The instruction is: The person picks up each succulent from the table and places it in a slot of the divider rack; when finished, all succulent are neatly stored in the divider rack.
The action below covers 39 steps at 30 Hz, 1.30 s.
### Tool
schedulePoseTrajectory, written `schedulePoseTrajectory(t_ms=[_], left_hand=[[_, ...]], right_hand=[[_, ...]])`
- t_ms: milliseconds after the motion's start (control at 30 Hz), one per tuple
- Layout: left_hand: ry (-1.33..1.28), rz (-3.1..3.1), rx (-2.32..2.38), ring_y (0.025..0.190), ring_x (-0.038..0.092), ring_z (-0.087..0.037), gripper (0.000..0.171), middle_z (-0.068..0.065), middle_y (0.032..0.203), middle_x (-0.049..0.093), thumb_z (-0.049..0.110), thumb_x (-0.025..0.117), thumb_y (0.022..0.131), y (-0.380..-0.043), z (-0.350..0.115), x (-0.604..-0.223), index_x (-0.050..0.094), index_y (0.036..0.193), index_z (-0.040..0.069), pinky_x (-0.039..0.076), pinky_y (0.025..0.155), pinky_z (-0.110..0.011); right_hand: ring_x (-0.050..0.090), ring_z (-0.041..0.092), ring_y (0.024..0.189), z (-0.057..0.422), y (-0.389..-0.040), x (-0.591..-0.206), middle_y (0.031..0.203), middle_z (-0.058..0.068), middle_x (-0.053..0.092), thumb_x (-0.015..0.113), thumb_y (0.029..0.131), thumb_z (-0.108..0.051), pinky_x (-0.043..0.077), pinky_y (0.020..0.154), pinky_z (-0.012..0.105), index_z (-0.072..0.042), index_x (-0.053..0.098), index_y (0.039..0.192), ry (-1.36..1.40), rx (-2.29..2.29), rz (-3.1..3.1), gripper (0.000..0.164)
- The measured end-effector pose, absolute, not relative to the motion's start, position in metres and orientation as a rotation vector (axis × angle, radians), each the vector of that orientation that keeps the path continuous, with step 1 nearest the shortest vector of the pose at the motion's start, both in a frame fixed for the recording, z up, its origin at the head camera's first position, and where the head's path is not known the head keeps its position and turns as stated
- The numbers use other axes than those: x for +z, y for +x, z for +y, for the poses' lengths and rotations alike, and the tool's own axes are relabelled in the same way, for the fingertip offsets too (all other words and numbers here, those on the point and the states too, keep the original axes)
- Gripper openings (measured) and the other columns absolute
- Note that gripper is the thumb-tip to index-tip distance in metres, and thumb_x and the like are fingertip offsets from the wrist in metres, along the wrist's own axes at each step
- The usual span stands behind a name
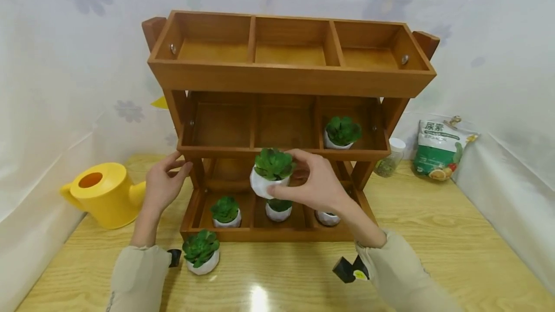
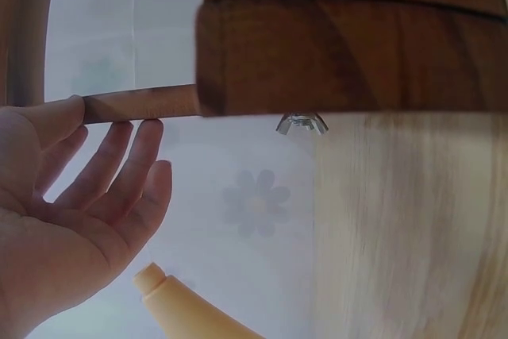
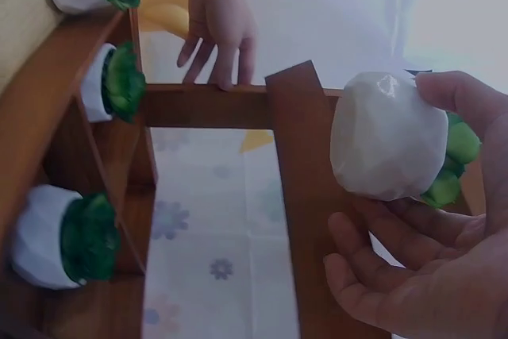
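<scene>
In the head view my right hand [image 1: 316,179] holds a small succulent [image 1: 273,165] in a white faceted pot, raised in front of the middle tier of a three-tier wooden plant stand [image 1: 286,78]. In the right wrist view thumb and fingers pinch the white pot [image 3: 389,136]. My left hand [image 1: 166,179] is at the stand's left side; the left wrist view shows thumb and fingers gripping a wooden side piece [image 2: 143,104]. Potted succulents sit in the bottom tier, including one at left [image 1: 225,210], and one is in the middle tier's right compartment [image 1: 342,131].
Another potted succulent [image 1: 201,252] stands on the table before the stand's left front corner. At left is a yellow watering can [image 1: 106,196]. A lidded jar [image 1: 390,158] and a green-white bag [image 1: 440,150] stand at right. A patterned curtain hangs behind.
</scene>
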<state>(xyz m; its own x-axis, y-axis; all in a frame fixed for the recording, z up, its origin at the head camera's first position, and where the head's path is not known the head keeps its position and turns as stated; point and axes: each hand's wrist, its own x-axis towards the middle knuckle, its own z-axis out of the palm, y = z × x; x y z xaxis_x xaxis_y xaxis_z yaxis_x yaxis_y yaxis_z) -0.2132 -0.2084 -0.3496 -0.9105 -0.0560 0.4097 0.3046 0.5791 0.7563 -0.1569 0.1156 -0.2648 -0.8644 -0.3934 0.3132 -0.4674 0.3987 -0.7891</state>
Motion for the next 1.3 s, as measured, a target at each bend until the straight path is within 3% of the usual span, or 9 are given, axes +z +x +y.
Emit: schedulePoseTrajectory(t_ms=[167, 600, 867, 1000, 1200, 1300], left_hand=[[-0.190, -2.428, -1.258, 0.093, 0.065, -0.046, 0.047, -0.032, 0.114, 0.062, 0.020, 0.057, 0.098, -0.212, -0.209, -0.349, 0.048, 0.139, -0.002, 0.053, 0.079, -0.055], [-0.202, -2.435, -1.247, 0.092, 0.065, -0.048, 0.048, -0.032, 0.116, 0.061, 0.022, 0.057, 0.098, -0.213, -0.212, -0.348, 0.047, 0.140, 0.001, 0.053, 0.078, -0.056], [-0.201, -2.431, -1.248, 0.092, 0.065, -0.047, 0.047, -0.032, 0.113, 0.063, 0.021, 0.057, 0.097, -0.213, -0.209, -0.349, 0.049, 0.139, 0.000, 0.053, 0.078, -0.055], [-0.194, -2.435, -1.252, 0.093, 0.065, -0.047, 0.048, -0.032, 0.115, 0.062, 0.021, 0.057, 0.097, -0.213, -0.209, -0.349, 0.048, 0.140, 0.001, 0.053, 0.079, -0.055], [-0.185, -2.444, -1.259, 0.093, 0.064, -0.047, 0.048, -0.032, 0.115, 0.061, 0.023, 0.057, 0.098, -0.212, -0.208, -0.350, 0.048, 0.141, 0.002, 0.053, 0.079, -0.056], [-0.174, -2.442, -1.254, 0.092, 0.065, -0.047, 0.048, -0.031, 0.115, 0.062, 0.023, 0.057, 0.097, -0.212, -0.208, -0.350, 0.048, 0.140, 0.002, 0.053, 0.078, -0.056]], right_hand=[[0.066, 0.018, 0.078, 0.121, -0.162, -0.245, 0.094, -0.003, 0.069, 0.081, 0.074, -0.029, 0.054, 0.071, 0.040, -0.013, 0.064, 0.116, 0.802, 1.311, -2.591, 0.048], [0.066, 0.016, 0.081, 0.109, -0.188, -0.201, 0.095, 0.000, 0.069, 0.081, 0.073, -0.034, 0.054, 0.073, 0.033, -0.011, 0.063, 0.118, 0.752, 1.105, -2.568, 0.054], [0.063, 0.018, 0.094, 0.114, -0.217, -0.197, 0.112, 0.003, 0.066, 0.079, 0.075, -0.039, 0.053, 0.078, 0.038, -0.013, 0.059, 0.130, 0.622, 1.069, -2.672, 0.064], [0.060, 0.020, 0.086, 0.114, -0.232, -0.197, 0.100, 0.005, 0.065, 0.079, 0.076, -0.039, 0.050, 0.071, 0.037, -0.013, 0.063, 0.124, 0.637, 1.017, -2.715, 0.057], [0.053, 0.025, 0.107, 0.111, -0.248, -0.195, 0.123, 0.007, 0.059, 0.079, 0.074, -0.044, 0.047, 0.088, 0.043, -0.011, 0.055, 0.134, 0.549, 0.871, -2.868, 0.074], [0.051, 0.024, 0.111, 0.110, -0.254, -0.196, 0.125, 0.005, 0.057, 0.079, 0.073, -0.045, 0.045, 0.093, 0.043, -0.013, 0.055, 0.133, 0.577, 0.808, -2.917, 0.071]])
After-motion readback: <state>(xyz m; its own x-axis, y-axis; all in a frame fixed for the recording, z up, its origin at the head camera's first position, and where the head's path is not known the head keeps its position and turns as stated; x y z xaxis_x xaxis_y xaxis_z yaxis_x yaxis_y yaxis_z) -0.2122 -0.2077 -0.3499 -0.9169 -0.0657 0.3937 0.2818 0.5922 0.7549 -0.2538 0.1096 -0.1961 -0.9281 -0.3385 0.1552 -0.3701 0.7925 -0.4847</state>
